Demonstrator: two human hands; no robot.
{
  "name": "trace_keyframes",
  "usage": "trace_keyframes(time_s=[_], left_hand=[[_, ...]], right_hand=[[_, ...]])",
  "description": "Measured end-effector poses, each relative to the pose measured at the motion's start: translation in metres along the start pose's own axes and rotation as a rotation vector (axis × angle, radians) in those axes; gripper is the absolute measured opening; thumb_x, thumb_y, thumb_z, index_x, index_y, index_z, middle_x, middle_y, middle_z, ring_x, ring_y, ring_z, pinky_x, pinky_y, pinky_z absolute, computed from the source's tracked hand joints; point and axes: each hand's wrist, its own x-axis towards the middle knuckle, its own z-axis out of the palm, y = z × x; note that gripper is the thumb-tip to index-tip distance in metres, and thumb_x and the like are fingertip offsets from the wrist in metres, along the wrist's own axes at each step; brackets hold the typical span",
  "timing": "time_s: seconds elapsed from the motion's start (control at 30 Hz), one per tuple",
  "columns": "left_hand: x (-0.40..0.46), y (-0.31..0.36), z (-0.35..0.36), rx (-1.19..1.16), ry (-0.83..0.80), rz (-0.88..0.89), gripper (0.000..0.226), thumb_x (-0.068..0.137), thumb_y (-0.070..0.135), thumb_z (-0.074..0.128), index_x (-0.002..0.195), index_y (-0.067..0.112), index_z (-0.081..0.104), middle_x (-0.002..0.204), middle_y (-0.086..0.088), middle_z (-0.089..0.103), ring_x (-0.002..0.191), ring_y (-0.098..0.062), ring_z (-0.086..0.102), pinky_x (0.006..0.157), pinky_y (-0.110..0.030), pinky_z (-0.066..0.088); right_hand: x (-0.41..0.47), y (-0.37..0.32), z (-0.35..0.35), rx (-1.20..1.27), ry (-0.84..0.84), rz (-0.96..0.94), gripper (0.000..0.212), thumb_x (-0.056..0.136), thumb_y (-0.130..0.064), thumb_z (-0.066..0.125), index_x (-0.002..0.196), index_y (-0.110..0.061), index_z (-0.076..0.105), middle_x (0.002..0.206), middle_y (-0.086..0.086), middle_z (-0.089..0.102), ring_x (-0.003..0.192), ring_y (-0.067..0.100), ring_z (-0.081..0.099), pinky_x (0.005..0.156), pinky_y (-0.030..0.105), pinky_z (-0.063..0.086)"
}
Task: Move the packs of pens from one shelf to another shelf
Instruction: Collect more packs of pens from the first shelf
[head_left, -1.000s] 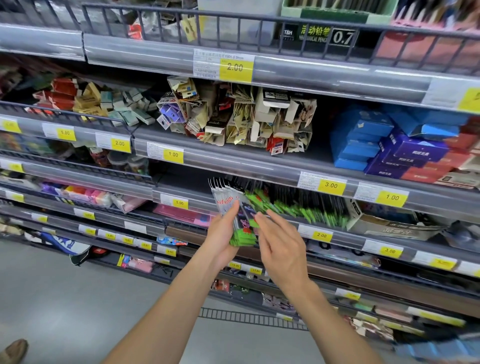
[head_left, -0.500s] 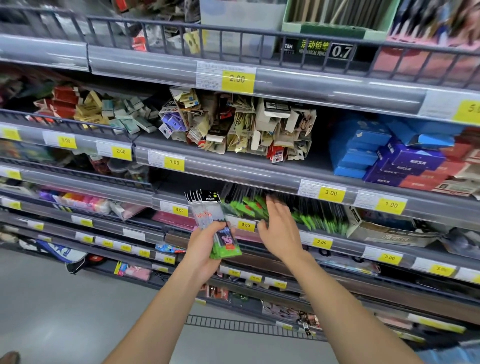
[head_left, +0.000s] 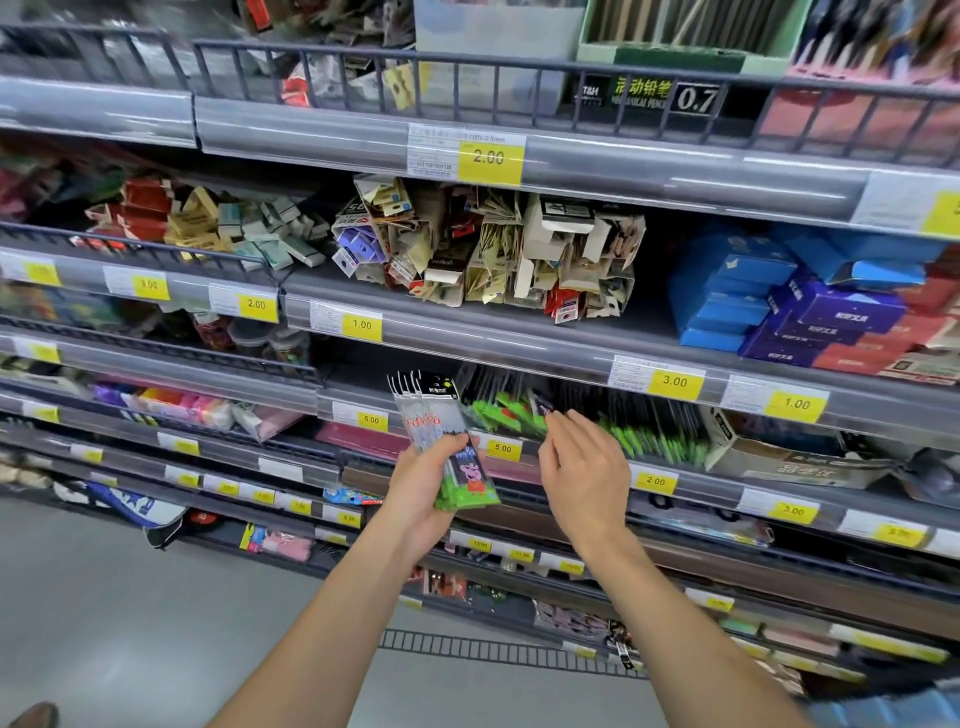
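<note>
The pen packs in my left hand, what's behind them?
Behind the pen packs in the left hand show a 5.00 price tag and pink boxes; whatever lies directly behind is covered.

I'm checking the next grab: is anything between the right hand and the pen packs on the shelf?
Nothing visible: the right hand reaches with fingertips at the shelved packs. The left hand grips its stack off to the side.

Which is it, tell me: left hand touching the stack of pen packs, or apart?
Touching. Head view shows left hand gripping the stack of pen packs, fingers wrapped around it.
</note>
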Motion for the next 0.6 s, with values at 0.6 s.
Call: trace_keyframes(time_s=[0.6], left_hand=[[-0.033,-0.048,0.061,0.031,-0.221,-0.174,0.013,0.093,0.015,0.072,0.103,0.006,0.075,0.089,-0.018,0.075,0.072,-0.029,0.073,0.064,-0.038,0.062]], right_hand=[[-0.076,-0.01,-0.107,0.304,-0.071,-0.032,0.034,0.093,-0.007,0.054,0.119,-0.006,0.075,0.133,0.007,0.067,0.118,0.022,0.066,0.102,0.036,0.053]])
